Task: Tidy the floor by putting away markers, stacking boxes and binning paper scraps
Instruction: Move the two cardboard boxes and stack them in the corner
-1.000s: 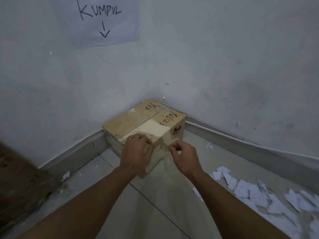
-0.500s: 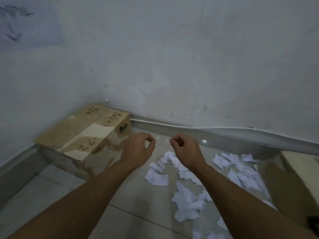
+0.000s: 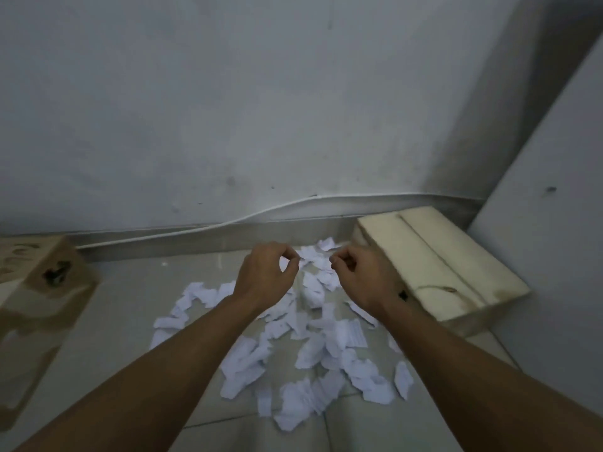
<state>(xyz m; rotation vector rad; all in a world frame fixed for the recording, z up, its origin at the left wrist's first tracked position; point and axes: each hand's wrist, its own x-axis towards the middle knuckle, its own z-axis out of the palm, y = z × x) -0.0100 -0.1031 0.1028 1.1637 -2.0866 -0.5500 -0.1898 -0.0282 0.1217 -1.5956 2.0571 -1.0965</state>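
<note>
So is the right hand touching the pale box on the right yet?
Cannot tell. In the head view the right hand overlaps the pale box's near edge, so neither contact nor a gap shows plainly.

The single head camera looks forward and down from close above the floor, facing the wall.

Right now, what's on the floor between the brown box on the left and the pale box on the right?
In the head view, torn paper scraps litter the tiles between the brown box and pale box; both empty hands hover above.
</note>
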